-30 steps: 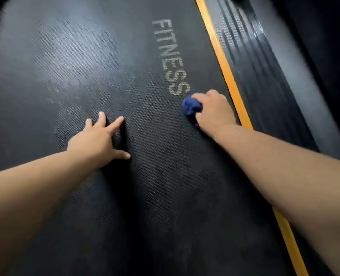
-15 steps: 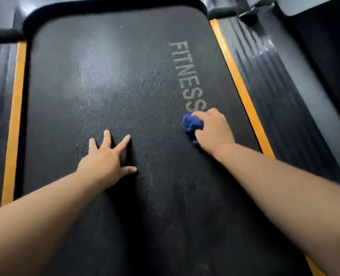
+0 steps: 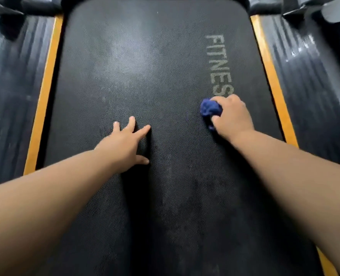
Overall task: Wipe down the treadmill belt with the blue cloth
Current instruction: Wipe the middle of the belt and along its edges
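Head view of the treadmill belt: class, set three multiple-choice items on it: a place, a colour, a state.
1. Where is the blue cloth? A on a side rail; B on the treadmill belt, at the end of the FITNESS lettering; C off the treadmill.
2. The stripes flanking the belt are: A white; B red; C orange.
3. The left hand is: A flat, fingers spread; B fisted; C raised.
Key: B, the right hand grips it there; C, both stripes show it; A, its fingers lie straight on the belt.
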{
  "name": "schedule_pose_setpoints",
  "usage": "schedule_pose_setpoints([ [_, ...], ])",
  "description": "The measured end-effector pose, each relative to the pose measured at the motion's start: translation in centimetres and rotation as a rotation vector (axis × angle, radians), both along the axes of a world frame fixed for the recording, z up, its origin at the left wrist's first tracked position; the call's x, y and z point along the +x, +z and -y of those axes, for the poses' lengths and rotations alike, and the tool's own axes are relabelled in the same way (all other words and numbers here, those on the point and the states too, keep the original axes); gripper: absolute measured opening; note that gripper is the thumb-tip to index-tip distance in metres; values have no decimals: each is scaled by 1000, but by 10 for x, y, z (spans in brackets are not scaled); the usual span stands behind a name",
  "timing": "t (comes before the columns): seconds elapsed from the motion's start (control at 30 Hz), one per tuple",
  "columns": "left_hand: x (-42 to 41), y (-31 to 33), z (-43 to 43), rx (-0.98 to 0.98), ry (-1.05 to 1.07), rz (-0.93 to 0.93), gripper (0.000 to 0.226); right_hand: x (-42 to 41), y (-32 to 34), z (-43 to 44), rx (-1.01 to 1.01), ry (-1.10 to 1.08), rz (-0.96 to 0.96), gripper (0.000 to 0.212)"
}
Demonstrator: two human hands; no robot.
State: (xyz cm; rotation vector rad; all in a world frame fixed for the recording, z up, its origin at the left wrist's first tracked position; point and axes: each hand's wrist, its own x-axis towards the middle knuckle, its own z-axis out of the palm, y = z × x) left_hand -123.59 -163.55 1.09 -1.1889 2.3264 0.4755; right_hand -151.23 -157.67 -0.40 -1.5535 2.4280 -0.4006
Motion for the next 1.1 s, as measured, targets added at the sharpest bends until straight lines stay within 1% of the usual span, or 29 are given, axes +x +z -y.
schedule_pose_setpoints([
  [0.03, 5, 2, 0, 1, -3, -23, 99, 8, 0, -1, 19, -7, -37, 45],
  [0.1, 20, 6, -3, -27, 28, -76, 99, 44, 1, -14, 21, 89, -30, 43],
  [0.13, 30, 6, -5, -62, 56, -93, 99, 67, -3, -24, 0, 179, 2, 45],
  [0.2, 49, 7, -12, -121, 129, -72, 100, 106, -8, -49, -23, 441, 99, 45],
  [0.27, 69, 5, -21, -107, 215, -29, 102, 109, -11, -47, 20, 709, 121, 41],
  [0.3, 78, 3, -25, -91, 229, -22, 103, 96, -11, -32, 16, 757, 89, 43],
  [0.33, 85, 2, -29, -81, 228, -30, 103, 80, -11, -14, 2, 708, 45, 46],
  [0.37, 91, 1, -31, -74, 222, -48, 103, 60, -9, 5, -4, 571, -7, 47],
  [0.43, 97, 0, -31, -50, 227, -78, 105, 33, -5, 31, -12, 198, -28, 43],
  [0.47, 97, -1, -30, -44, 232, -86, 106, 35, -2, 33, -9, 88, -56, 40],
  [0.5, 96, -2, -29, -45, 240, -92, 107, 52, -1, 30, -7, 93, -95, 40],
  [0.53, 95, -3, -29, -47, 249, -100, 108, 76, 0, 22, 11, 189, -108, 42],
  [0.57, 95, -3, -30, -47, 262, -110, 109, 106, 0, 9, 17, 335, -80, 43],
  [0.63, 94, -7, -35, -41, 334, -153, 113, 150, -5, -21, 48, 671, 47, 38],
  [0.7, 95, -9, -38, -22, 431, -199, 116, 154, -7, -25, 44, 899, 86, 39],
  [0.73, 96, -10, -38, -14, 451, -204, 117, 143, -9, -13, 3, 924, 73, 41],
  [0.77, 97, -11, -36, -9, 449, -196, 118, 131, -11, 3, -42, 863, 43, 43],
  [0.8, 98, -11, -35, -5, 431, -177, 118, 117, -12, 18, -78, 723, 9, 45],
  [0.9, 97, -10, -35, -12, 399, -143, 116, 92, -10, 51, -33, 180, -21, 42],
  [0.93, 97, -9, -34, -12, 395, -134, 116, 102, -6, 52, -16, 100, -34, 41],
  [0.97, 97, -8, -35, -4, 396, -128, 116, 119, -1, 49, 0, 105, -38, 39],
  [1.0, 96, -7, -35, 3, 399, -126, 116, 138, 1, 42, 11, 178, -23, 38],
  [1.03, 96, -7, -35, 5, 402, -131, 116, 158, 1, 31, 14, 283, 11, 36],
  [1.1, 94, -7, -36, -1, 401, -151, 117, 185, -3, 5, 26, 571, 110, 34],
])
